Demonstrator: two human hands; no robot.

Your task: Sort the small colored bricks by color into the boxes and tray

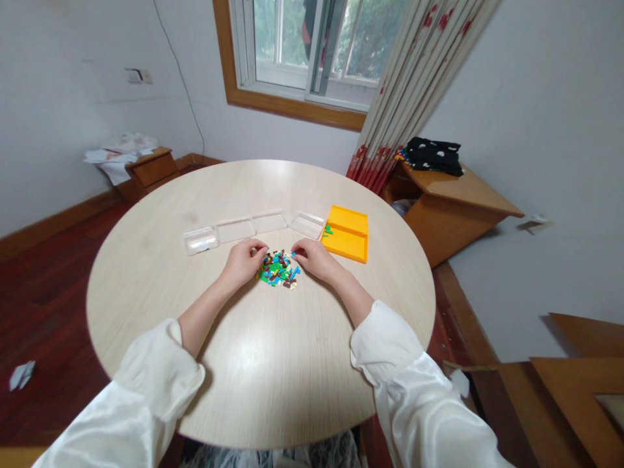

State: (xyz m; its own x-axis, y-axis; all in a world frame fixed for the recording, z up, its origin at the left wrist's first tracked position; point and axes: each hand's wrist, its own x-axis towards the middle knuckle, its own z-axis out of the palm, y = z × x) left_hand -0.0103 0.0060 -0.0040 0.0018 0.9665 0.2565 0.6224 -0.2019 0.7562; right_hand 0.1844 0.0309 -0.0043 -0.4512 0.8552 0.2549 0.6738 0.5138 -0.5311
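A heap of small plastic building bricks [277, 270] in green, blue, brown, yellow and cream lies on the round table [263, 364]. At the heap's left edge is my left hand [244, 261], its thumb and forefinger pinched together; what they hold, if anything, is too small to make out. My right hand [314, 259] is closed at the heap's upper right, with a small blue brick [293, 254] showing at its fingertips. Beyond the right hand sits a yellow two-part tray [358, 248], with a few green bricks [328, 230] at its left side.
Several clear plastic boxes stand in a curved row behind the heap, from the leftmost clear box [201, 241] to the rightmost clear box [307, 224] beside the yellow tray. A wooden cabinet [453, 195] with black cloth [433, 156] stands right of the table, near a curtain [409, 84].
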